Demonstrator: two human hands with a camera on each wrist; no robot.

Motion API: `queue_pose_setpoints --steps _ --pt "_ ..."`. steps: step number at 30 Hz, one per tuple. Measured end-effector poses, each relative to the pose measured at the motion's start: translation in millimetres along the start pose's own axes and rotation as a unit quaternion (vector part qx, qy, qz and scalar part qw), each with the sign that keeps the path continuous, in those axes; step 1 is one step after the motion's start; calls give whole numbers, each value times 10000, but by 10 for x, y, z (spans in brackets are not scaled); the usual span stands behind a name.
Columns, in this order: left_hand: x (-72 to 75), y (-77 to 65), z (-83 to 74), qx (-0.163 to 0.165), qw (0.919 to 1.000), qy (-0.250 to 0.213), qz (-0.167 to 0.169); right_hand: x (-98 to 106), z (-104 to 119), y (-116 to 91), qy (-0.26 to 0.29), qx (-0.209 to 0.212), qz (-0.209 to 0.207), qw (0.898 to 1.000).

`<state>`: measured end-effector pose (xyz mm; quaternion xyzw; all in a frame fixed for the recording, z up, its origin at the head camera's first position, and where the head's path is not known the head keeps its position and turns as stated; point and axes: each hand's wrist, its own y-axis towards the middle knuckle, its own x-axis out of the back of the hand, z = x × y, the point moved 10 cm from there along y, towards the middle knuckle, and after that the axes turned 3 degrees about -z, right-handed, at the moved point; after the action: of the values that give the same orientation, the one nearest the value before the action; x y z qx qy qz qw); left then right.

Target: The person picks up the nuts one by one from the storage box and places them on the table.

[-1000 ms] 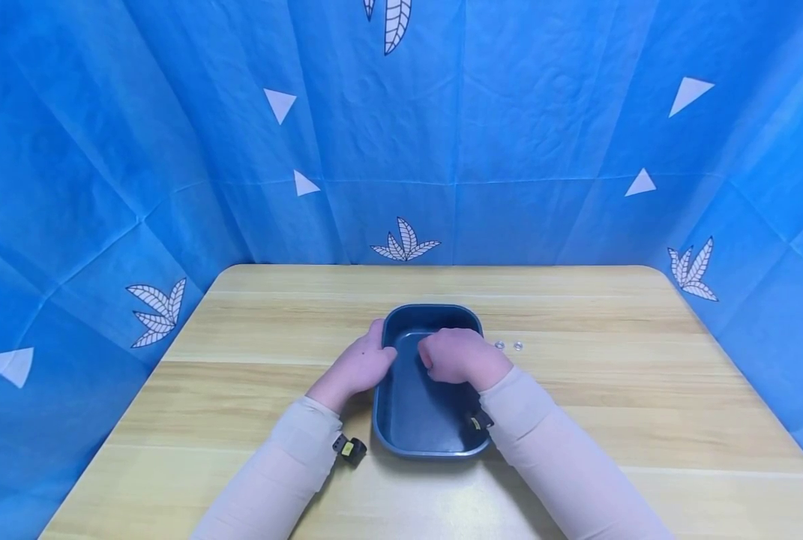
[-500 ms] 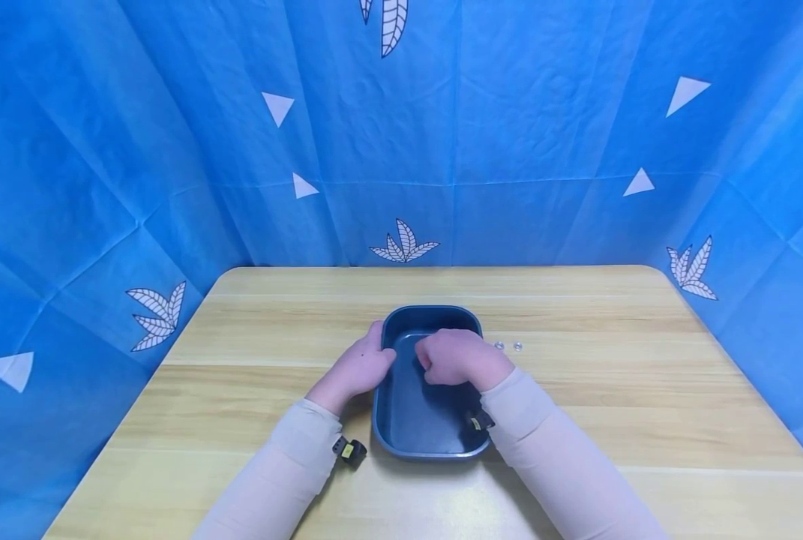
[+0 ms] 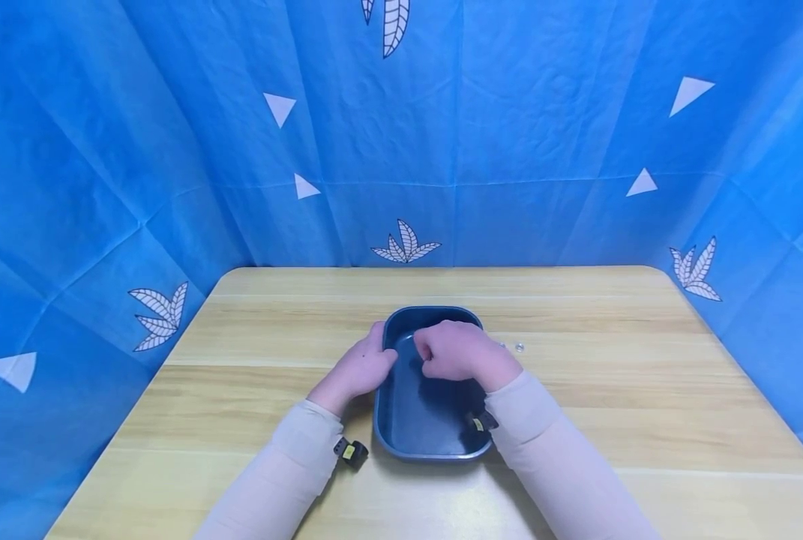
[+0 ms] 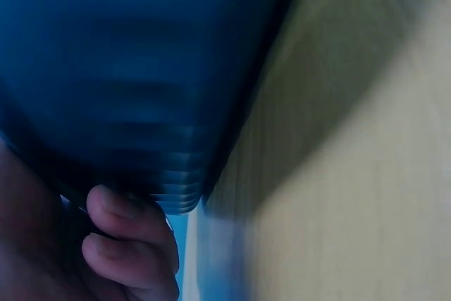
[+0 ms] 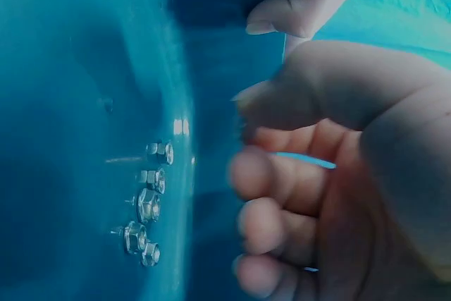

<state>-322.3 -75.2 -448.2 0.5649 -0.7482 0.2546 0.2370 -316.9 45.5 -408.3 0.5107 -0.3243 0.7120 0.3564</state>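
Observation:
A dark blue plastic box (image 3: 421, 431) with rounded corners stands on the table in the head view. My left hand (image 3: 364, 364) grips its left rim, thumb over the edge; in the left wrist view curled fingers (image 4: 130, 244) lie against the outside. Above the box floor is my right hand (image 3: 455, 352), fingers curled. In the right wrist view its thumb and forefinger nearly meet, with a small dark blurred spot between them that I cannot make out. Several shiny hex flange nuts (image 5: 148, 206) lie in a loose row along the foot of the box wall.
Two small shiny pieces lie on the wooden table (image 3: 610, 375) right of the box; one, a ring-like piece (image 3: 519, 347), shows fully, the other is partly hidden by my right hand. A blue patterned cloth (image 3: 529, 135) hangs behind and at both sides.
My right hand has shifted slightly up and to the right in the head view, now partly covering the nearer small piece on the table. The left hand and box have stayed put.

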Motion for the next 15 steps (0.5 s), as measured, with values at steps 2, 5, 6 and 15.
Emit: queue_pose_setpoints --steps 2,5,6,15 --pt "-4 -3 -7 -6 10000 -26 5 43 13 -10 20 71 -130 9999" --pt "-6 -8 -15 -2 10000 -36 7 89 24 -25 41 148 -235 9996" --pt "-6 -9 -16 -2 10000 -42 6 104 24 -31 62 158 -253 9995" --pt "-7 -10 11 63 9999 -117 -4 276 15 -87 351 205 -376 9985"
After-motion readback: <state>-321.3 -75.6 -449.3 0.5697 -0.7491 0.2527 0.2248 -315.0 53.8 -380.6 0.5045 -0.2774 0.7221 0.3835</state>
